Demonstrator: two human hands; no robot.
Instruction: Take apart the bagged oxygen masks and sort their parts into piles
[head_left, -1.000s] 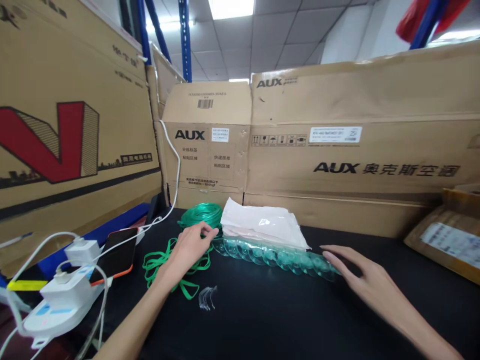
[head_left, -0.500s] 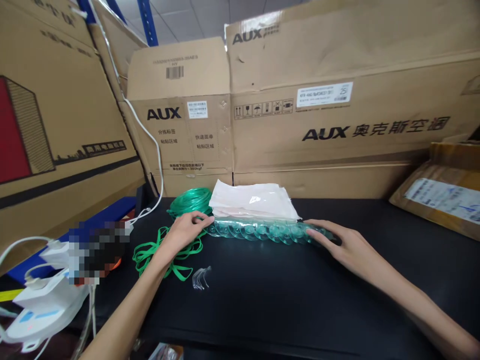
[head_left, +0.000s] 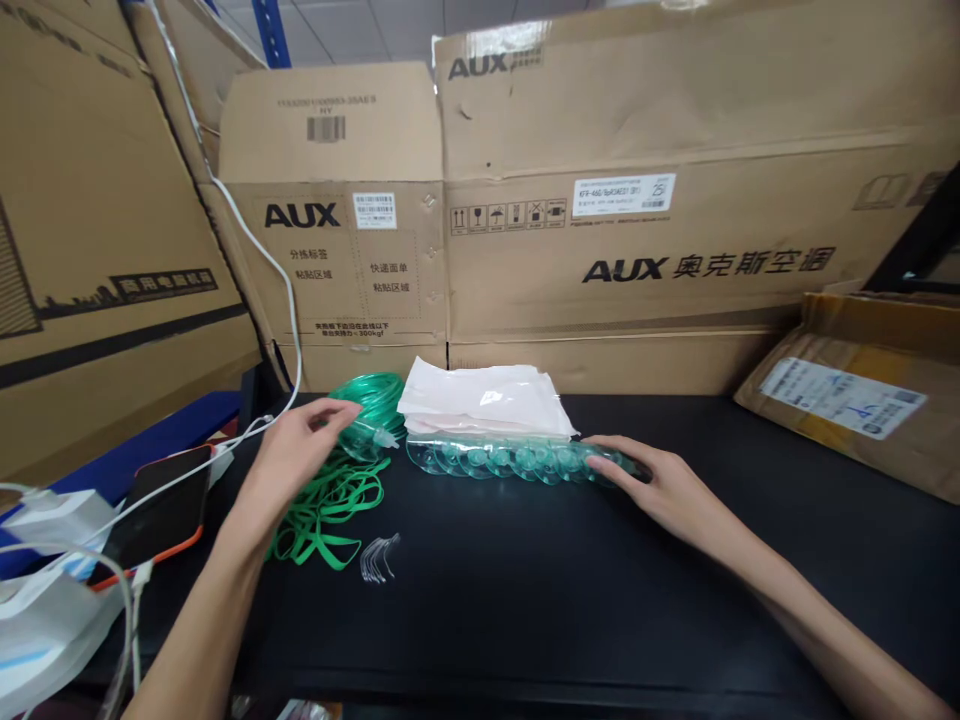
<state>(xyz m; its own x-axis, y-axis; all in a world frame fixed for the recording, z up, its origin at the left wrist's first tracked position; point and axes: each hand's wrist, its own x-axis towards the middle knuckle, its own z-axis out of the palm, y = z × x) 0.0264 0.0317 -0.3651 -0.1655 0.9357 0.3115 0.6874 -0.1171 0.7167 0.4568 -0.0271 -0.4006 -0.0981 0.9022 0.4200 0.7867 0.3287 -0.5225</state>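
A row of clear green plastic masks (head_left: 495,460), nested one in another, lies across the black table. My right hand (head_left: 637,468) grips its right end, thumb in front and fingers behind. My left hand (head_left: 304,445) is closed, with fingertips pinching a single clear green mask (head_left: 361,440) that has a pale nozzle and is apart from the row. Behind that mask sits a coil of green tubing (head_left: 379,392). Green elastic straps (head_left: 326,515) lie tangled below my left hand, and several thin metal strips (head_left: 380,558) are beside them.
White plastic packets (head_left: 484,395) are stacked behind the row. A phone (head_left: 161,505), white cables and a power strip (head_left: 60,610) occupy the left. Large cardboard boxes (head_left: 517,270) wall off the back, and a taped carton (head_left: 870,370) stands at the right.
My left hand has moved left, away from the row's left end, with a single mask in its fingers. My right hand stays at the row's right end. The camera view has shifted slightly right.
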